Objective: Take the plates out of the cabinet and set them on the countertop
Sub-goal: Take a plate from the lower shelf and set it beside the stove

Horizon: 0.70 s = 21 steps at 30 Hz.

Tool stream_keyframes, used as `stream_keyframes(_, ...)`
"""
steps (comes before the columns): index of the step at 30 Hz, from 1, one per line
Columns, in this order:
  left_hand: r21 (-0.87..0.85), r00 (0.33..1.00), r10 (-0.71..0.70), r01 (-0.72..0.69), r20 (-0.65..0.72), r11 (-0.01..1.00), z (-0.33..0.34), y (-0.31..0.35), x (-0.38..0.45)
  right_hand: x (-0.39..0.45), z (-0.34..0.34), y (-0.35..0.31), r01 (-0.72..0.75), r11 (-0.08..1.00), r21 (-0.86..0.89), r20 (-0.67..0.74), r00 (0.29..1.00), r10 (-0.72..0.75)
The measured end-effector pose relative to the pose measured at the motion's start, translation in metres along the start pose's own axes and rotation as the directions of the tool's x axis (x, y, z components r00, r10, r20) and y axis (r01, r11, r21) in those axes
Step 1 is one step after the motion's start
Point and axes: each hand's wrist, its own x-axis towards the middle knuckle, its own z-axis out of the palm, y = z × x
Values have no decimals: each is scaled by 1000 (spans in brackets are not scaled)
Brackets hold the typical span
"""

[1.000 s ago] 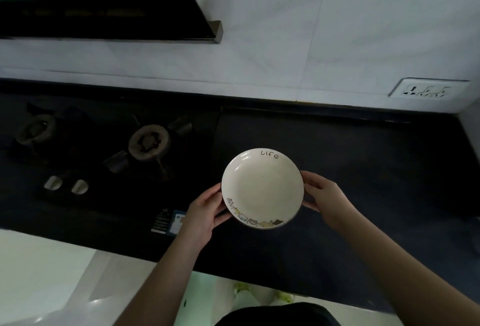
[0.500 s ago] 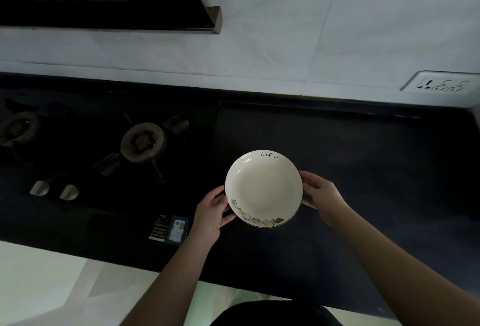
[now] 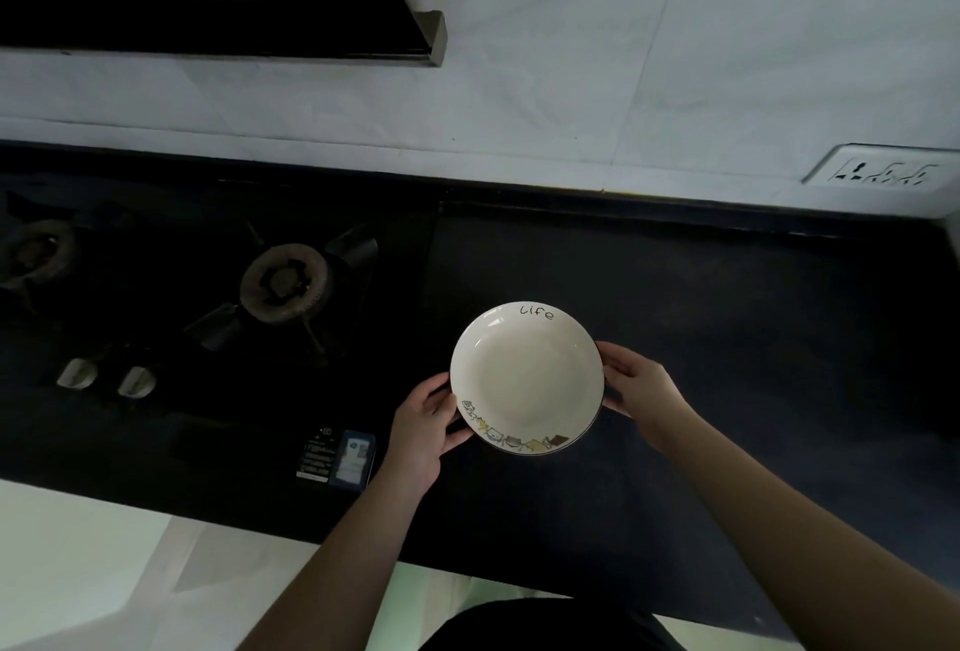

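Plate (image 3: 525,380): cream, deep, level, "Life" lettering at the far rim, cartoon band at the near rim; held over the dark countertop (image 3: 727,338), right of the stove burner (image 3: 285,282).
Left hand (image 3: 423,424): curled round the plate's near-left rim, thumb on top.
Right hand (image 3: 641,383): curled round the right rim, fingertips under the edge.
Contact with counter: cannot tell whether resting or just above.
Key relation: plate between both hands, equally near each; counter directly below, so likely straight down, then fingers slid out sideways.
Risk: probably pinched fingertips under the rim.
Cabinet: not in view.
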Motion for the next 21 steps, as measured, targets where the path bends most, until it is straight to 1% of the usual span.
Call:
stream_keyframes(6, 7, 1000, 19, -19, -9, 1000, -2, -2, 0, 6, 2, -1, 8, 1000, -29, 17, 1000, -8)
stream_keyframes(11, 30, 1000, 21, -22, 12, 999, -4, 2, 1, 9, 4, 2, 19, 998, -53, 4, 1000, -18)
stream_keyframes(15, 64, 1000, 15, -17, 23, 998, -4, 5, -1, 9, 4, 2, 32, 994, -107, -5, 999, -33)
stream_keyframes(18, 150, 1000, 25, -25, 7, 988, -7, 8, -2, 7, 1, 4, 67, 988, -137, -71, 995, -77)
stream_keyframes(21, 265, 995, 91, -79, -32, 961, -15, 11, -1, 1, -1, 4, 92, 970, -226, -156, 979, -129)
